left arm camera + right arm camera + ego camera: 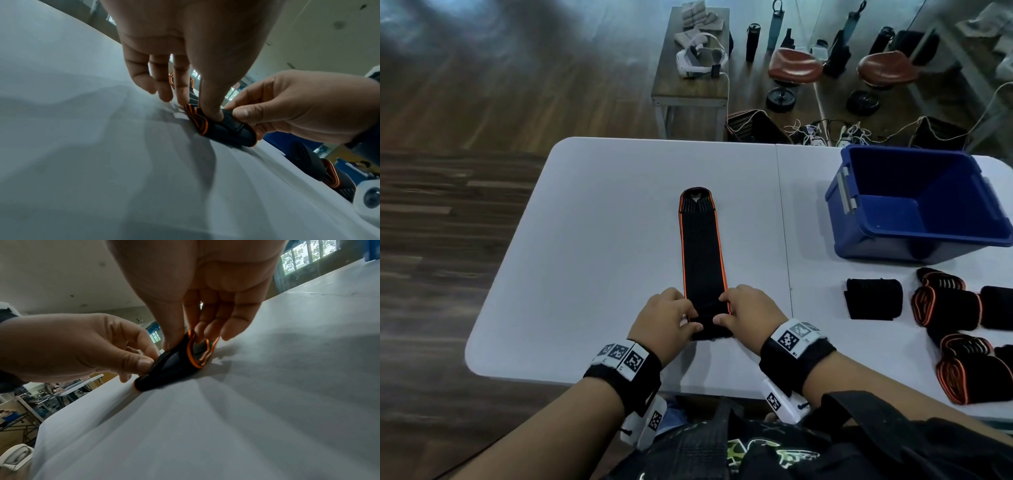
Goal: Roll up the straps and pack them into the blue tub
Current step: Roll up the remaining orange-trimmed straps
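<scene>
Your left hand (666, 317) and right hand (748, 310) pinch the near end of the long black strap with orange edging (702, 253), thumbs and curled fingers holding its first small fold against the white tabletop (602, 212). Its far length lies flat, running away from you. Rolled black-and-orange straps (945, 305) sit clustered to your right, just before the open blue plastic tub (914, 202).

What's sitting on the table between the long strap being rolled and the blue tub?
Nothing: in the head view only bare white table, crossed by its centre seam, separates the strap from the blue tub. The rolled straps lie nearer the person.
</scene>
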A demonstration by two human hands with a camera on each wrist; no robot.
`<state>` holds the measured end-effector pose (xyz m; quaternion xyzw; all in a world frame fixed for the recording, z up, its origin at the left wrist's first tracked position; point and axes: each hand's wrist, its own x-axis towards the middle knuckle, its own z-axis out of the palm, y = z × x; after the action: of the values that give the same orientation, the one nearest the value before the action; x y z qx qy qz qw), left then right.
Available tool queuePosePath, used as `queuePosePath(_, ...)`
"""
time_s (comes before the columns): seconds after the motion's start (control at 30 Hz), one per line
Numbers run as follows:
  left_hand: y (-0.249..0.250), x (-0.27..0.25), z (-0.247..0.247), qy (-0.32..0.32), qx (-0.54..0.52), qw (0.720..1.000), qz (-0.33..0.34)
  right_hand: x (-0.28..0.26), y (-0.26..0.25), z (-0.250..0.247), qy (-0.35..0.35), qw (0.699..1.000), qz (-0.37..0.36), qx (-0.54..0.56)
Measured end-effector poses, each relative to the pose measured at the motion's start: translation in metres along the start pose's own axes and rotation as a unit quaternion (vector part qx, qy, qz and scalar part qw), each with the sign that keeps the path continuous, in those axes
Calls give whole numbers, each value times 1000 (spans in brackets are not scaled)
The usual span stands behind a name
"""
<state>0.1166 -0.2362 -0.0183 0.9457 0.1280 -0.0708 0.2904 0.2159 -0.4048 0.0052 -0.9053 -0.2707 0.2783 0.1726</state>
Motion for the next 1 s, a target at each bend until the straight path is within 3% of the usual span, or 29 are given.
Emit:
queuePosePath(0.17,-1,1,3,7,60,996,63,3,4,-2,0,1000,4,-4)
queuePosePath(0.33,-5,-6,3,43,96,985,137,2,5,2,29,997,-62,-37)
queuePosePath(0.43,-9,-13,3,24,129,974,183,-2,5,9,45,991,-114,-57)
queuePosePath(0.6,-20,-23,11,-31,153,976,154,-11,7,17,62,979,-148,-126)
queuePosePath(0.73,-21,-23,17,-5,145,976,160,-14,16,15,37,970,-163,-176)
queuePosePath(0.93,-11,-21,16,26,88,988,120,-18,13,2,2,992,-119,-29)
queuePosePath(1.0,-10,-16,12,2,58,995,82,-17,13,-3,0,997,-77,32)
